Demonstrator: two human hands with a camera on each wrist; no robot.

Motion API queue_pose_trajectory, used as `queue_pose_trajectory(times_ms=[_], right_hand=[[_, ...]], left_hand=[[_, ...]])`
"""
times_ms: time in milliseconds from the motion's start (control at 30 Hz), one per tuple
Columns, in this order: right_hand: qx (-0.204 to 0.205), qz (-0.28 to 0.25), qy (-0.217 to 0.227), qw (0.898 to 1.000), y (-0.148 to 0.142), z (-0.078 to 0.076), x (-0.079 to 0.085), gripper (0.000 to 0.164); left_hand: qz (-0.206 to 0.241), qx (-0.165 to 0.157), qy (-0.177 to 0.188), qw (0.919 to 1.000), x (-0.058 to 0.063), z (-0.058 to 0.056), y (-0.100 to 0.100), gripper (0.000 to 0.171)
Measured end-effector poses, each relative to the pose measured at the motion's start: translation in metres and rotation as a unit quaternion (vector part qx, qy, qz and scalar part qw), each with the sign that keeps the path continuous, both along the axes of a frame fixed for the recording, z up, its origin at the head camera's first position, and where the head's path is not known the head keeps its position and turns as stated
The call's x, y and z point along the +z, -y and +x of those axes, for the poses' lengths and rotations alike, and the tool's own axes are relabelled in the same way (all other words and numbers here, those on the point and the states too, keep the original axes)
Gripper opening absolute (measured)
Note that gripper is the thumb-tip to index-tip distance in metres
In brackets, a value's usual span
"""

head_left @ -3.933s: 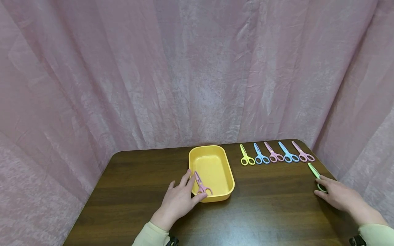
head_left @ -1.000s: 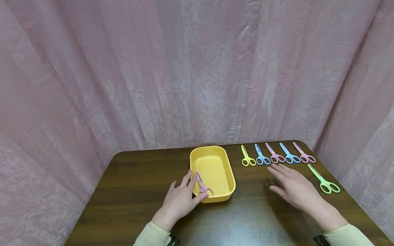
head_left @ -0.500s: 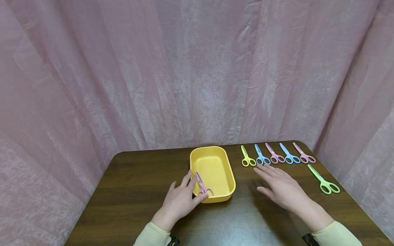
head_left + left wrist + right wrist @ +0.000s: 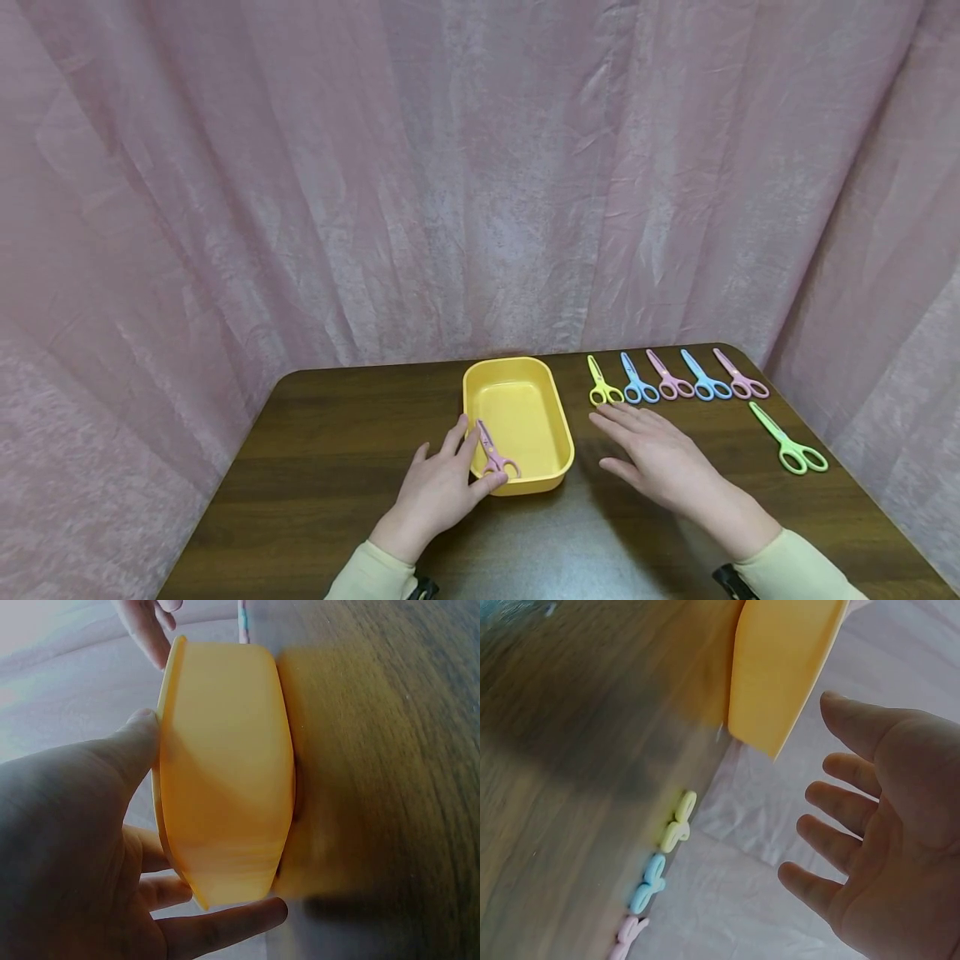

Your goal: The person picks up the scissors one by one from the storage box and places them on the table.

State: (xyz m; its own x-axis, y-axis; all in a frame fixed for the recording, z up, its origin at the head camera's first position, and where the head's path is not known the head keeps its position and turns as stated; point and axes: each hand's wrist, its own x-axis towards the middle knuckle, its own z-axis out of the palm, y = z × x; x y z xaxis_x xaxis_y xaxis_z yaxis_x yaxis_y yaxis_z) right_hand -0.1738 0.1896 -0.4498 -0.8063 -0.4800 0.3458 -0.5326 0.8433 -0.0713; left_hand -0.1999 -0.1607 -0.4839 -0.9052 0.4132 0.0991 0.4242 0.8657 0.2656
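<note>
My left hand (image 4: 435, 504) rests its spread fingers and thumb on the rim of a yellow rectangular tray (image 4: 558, 482), at the near left corner. The left wrist view shows the thumb on the rim and the little finger (image 4: 225, 926) stretched out beside the wall. Inside the tray, partly behind the fingers, lies a pair of pink scissors (image 4: 491, 450). My right hand (image 4: 667, 467) is right of the tray, palm down and holding nothing. Its fingertips overlap the handles of the yellow scissors (image 4: 597, 375) in the head view; the right wrist view shows them apart.
Along the back edge, right of the yellow scissors, lie blue scissors (image 4: 637, 379), pink scissors (image 4: 667, 375), more blue scissors (image 4: 703, 375) and more pink scissors (image 4: 738, 375). Green scissors (image 4: 787, 442) lie nearer, by the table's right edge. A pink curtain (image 4: 480, 183) hangs behind the table.
My right hand has left the green scissors, which now lie on the table, and moved left past the row to the yellow pair. My left hand and the tray have stayed in place.
</note>
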Motion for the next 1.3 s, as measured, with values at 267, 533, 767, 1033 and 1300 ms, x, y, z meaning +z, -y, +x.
queue_pose_trajectory(times_ms=[267,533,767,1033,1300], right_hand=[[0.018,0.004,-0.012,1.000,0.013,-0.005,0.002,0.065],[0.038,0.003,-0.012,0.999,0.029,-0.011,0.003,0.063],[0.050,0.012,-0.014,0.999,0.042,-0.014,0.005,0.063],[0.058,0.022,-0.003,0.998,0.056,-0.018,0.005,0.061],[0.069,0.029,-0.007,0.997,0.062,-0.023,0.002,0.060]], left_hand=[[0.007,-0.001,-0.003,1.0000,0.002,0.000,0.000,0.092],[0.004,0.001,0.003,1.0000,0.002,0.000,0.000,0.092],[0.004,0.001,0.002,1.0000,0.000,-0.002,0.000,0.092],[0.006,0.000,-0.002,1.0000,0.001,0.000,0.000,0.093],[0.027,-0.014,-0.026,0.9992,-0.011,-0.003,0.003,0.095]])
